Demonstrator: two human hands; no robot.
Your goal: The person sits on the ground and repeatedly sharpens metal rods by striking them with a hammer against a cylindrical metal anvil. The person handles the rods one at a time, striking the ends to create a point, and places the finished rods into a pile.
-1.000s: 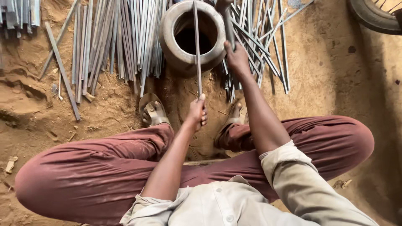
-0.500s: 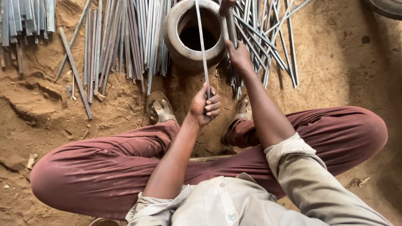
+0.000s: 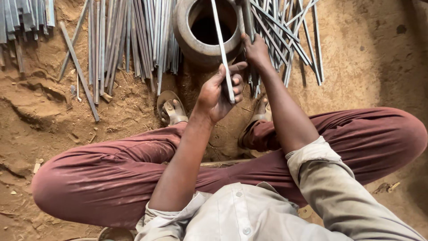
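1. We see the left hand [image 3: 218, 91] clenched around the near end of a thin metal rod [image 3: 221, 49], thumb laid along the shaft, fingers wrapped from the right.
2. The rod's long axis runs almost straight away from us, tilted slightly leftward at the far end. It crosses over the mouth of the round clay pot [image 3: 206, 33] and leaves the top of the frame; we cannot tell whether it touches the rim.
3. The right hand [image 3: 256, 49] reaches further out, just beside the pot's right wall, fingers closed on the near ends of the loose rods [image 3: 285, 35] fanned on the ground there. Which rod it grips is hidden.
4. The left hand is nearer the body; the right is nearer the pot.
5. A second sheaf of rods [image 3: 129, 40] lies left of the pot, roughly parallel to the held rod.
6. Sandalled feet [image 3: 171, 109] rest on the bare earth [image 3: 356, 67] below the pot, between crossed legs.
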